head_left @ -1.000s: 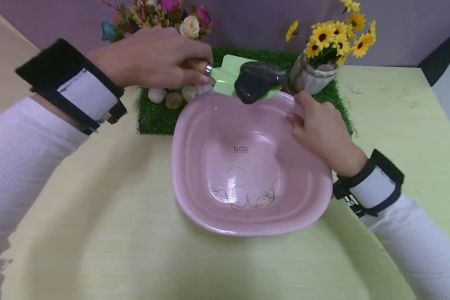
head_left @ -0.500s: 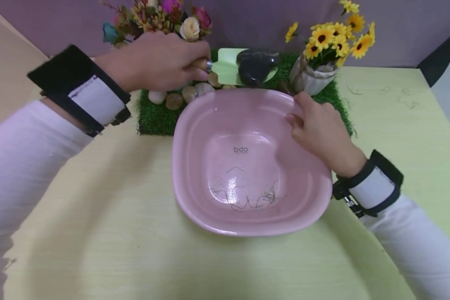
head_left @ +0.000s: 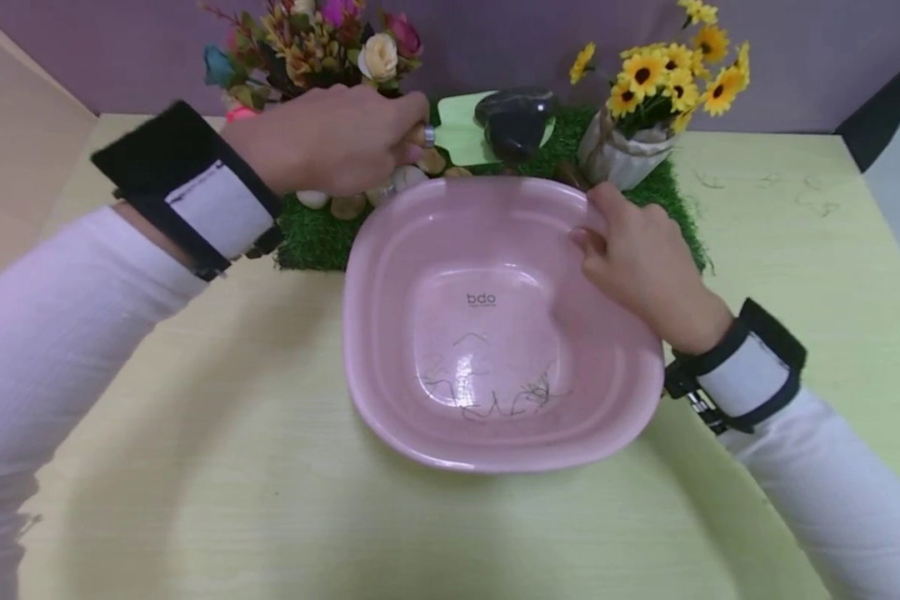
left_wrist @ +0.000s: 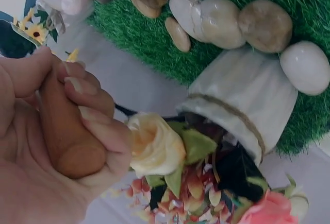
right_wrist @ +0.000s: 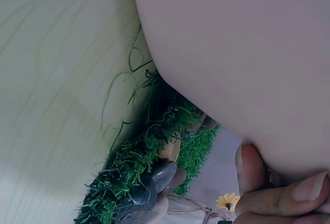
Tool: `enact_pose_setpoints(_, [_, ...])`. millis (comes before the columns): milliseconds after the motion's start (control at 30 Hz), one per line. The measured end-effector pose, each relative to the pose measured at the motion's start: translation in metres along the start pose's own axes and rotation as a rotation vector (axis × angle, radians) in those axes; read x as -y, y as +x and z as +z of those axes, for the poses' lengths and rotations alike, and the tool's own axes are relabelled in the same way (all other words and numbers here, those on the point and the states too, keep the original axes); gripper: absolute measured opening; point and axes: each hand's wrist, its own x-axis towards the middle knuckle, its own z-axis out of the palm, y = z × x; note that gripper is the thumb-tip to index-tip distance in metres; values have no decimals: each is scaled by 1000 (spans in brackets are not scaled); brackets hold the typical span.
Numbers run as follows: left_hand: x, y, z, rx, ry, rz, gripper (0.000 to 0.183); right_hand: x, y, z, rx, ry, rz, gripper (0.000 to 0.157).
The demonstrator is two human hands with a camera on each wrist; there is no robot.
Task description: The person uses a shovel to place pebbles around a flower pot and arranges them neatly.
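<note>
My left hand (head_left: 330, 137) grips a small garden trowel by its wooden handle; in the left wrist view the fingers wrap round the handle (left_wrist: 67, 131). The trowel's pale green blade (head_left: 456, 133) lies just behind the far rim of a pink basin, over the artificial grass. Two smooth dark stones (head_left: 513, 135) rest on the blade. With thumb and fingers my right hand (head_left: 645, 258) pinches the basin's far right rim. The pink basin (head_left: 378, 333) stands tilted towards me, with a few green grass strands inside. Its outer wall (right_wrist: 247, 59) fills much of the right wrist view.
A grass mat (head_left: 311, 242) lies behind the basin, with several pebbles (left_wrist: 265, 26). Yellow flowers (head_left: 645, 75) in a wrapped pot (head_left: 618, 158) stand at the back right; mixed flowers (head_left: 378, 57) stand at the back left. Loose strands lie on the table (head_left: 787, 275).
The trowel with its stones has moved back from over the basin's far rim to behind it. My left wrist has swung down and to the right. The right hand and basin stay put.
</note>
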Motion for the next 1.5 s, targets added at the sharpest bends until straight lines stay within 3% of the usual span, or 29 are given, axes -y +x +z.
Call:
enact_pose_setpoints(200, [-3,5,6,25,-72,-46,28,0,0,-2,11,-7,11,18])
enact_pose_setpoints(667, [2,10,19,-47,-14,-78,31,1,0,-1,33,6,19,17])
enact_pose_setpoints(933, [5,12,28,-51,-11,-107,33,0,0,-1,33,15,11,15])
enact_pose_setpoints(1267, [13,12,31,-3,27,-116,32,0,0,0,29,22,0,16])
enact_pose_setpoints(1500, [17,12,33,27,-6,-128,30,0,1,-1,32,17,4,18])
